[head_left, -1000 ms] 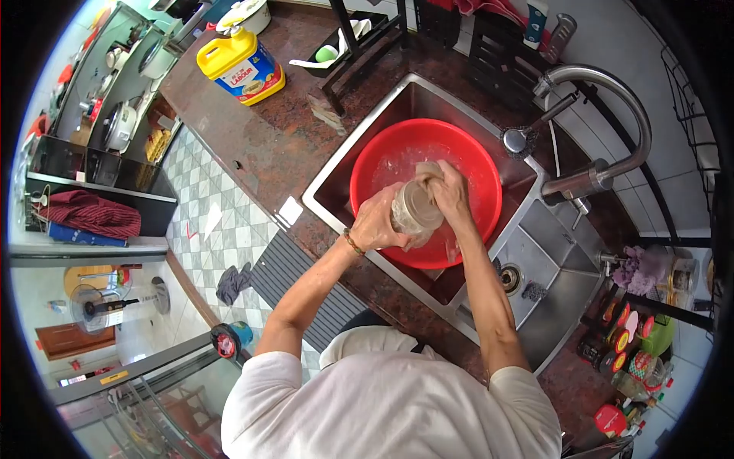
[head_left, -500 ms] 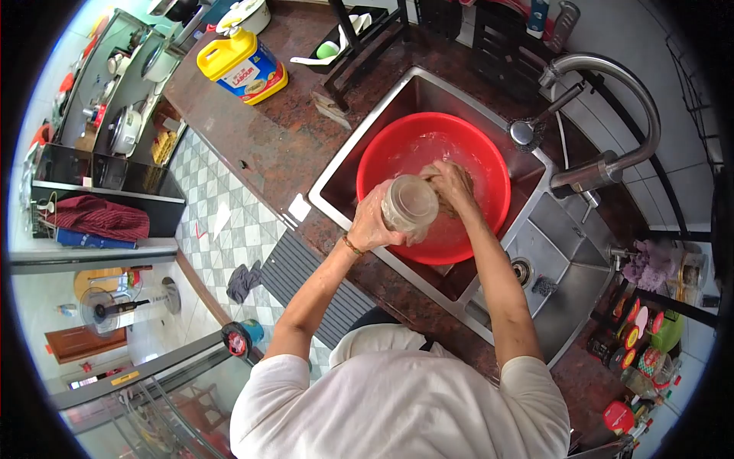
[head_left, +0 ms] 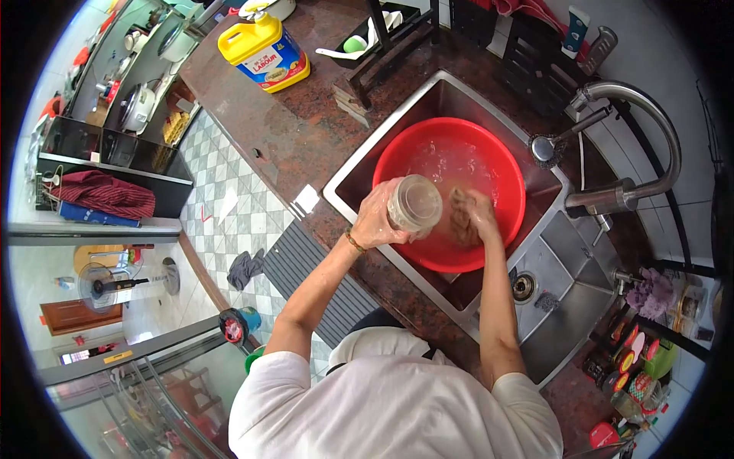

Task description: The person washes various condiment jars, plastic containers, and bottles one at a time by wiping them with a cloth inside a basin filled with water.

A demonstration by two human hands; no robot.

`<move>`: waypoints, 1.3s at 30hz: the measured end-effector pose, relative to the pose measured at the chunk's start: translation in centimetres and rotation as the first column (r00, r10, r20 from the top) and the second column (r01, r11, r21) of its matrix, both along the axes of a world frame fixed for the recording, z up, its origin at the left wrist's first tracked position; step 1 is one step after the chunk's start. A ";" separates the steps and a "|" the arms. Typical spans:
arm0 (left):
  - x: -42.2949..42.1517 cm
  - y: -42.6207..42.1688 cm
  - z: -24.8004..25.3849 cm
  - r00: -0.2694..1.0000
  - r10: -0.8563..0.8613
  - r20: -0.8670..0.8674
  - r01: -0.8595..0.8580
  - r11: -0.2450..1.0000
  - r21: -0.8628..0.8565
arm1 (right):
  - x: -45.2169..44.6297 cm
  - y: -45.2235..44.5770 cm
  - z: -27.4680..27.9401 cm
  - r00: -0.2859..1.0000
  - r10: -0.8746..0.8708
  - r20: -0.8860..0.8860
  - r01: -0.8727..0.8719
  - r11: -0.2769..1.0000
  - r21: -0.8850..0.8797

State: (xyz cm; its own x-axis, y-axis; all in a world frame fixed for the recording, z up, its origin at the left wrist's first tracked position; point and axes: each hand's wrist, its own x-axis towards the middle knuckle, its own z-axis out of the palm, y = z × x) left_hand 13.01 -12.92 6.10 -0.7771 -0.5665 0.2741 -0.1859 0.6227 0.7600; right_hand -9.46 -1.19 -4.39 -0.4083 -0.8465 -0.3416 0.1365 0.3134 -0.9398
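Note:
My left hand (head_left: 375, 217) is closed around the side of a clear round jar (head_left: 420, 203), tilted with one round end facing up. I cannot tell whether that end is its base or a lid. The jar is over the near left part of a red plastic basin (head_left: 517, 172). Inside the basin, my right hand (head_left: 481, 217) grips a wet brown cloth (head_left: 461, 219), its fingers partly hidden by the bunched fabric. Cloudy water (head_left: 440, 162) with some suds lies in the basin, which sits in the left bowl of a steel sink (head_left: 344, 174).
A curved steel faucet (head_left: 676, 145) rises at the right, beside a second sink bowl (head_left: 562, 264). On the dark stone counter (head_left: 264, 130) stand a yellow detergent jug (head_left: 265, 53) and a black rack (head_left: 382, 38). Several jars crowd the lower right corner.
My right hand has drawn the cloth away from the jar, toward the right of the basin. My left hand keeps hold of the jar. The whole view has shifted slightly.

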 end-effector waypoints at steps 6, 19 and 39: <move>-1.3 0.3 0.2 0.999 -0.010 0.038 0.010 1.000 -0.008 | 3.6 -2.0 12.4 0.806 -0.017 -0.592 -0.233 0.910 -0.343; -0.2 0.7 1.3 0.998 -0.009 0.064 0.016 0.994 -0.107 | 3.7 -4.6 12.3 0.972 0.234 -0.011 -0.230 0.943 -0.240; 0.4 0.2 -2.9 0.846 0.456 -0.275 -0.056 0.589 0.806 | 3.3 -0.4 -13.3 0.447 0.250 -0.859 -0.012 0.962 0.273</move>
